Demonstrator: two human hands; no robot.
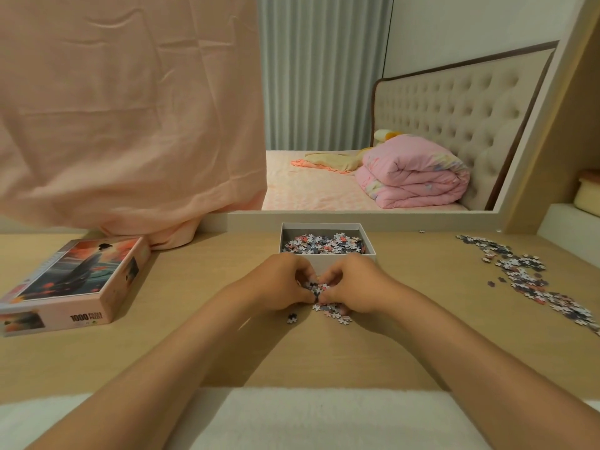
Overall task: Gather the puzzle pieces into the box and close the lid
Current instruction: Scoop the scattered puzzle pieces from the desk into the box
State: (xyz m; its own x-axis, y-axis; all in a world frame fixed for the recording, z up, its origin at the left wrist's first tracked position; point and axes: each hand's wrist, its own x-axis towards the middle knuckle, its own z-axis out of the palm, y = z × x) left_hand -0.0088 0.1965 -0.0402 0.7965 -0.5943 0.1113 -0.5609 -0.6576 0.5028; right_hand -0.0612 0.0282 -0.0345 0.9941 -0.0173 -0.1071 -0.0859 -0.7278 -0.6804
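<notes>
Cardboard bits are heaped between the two hands. The left hand (282, 282) and the right hand (352, 284) both curl inward with fingertips meeting, cupping a small clump of puzzle pieces (314, 289) low over the bench (194, 352). The box (369, 243) stands open just beyond the knuckles, partly filled.

From where I stand the scoop looks leaky underneath. Some loose pieces (334, 311) lie beneath the right hand, and a stray piece (292, 317) sits just on the near side of the left hand. I'd guess more will dribble out as the load goes over the box's near wall. The knuckles might also shove that light box away.

A long scatter (526, 277) lies well to the right of the right hand. The lid (74, 280) rests well to the left of the left hand; if it goes on too soon, that scatter stays out.
</notes>
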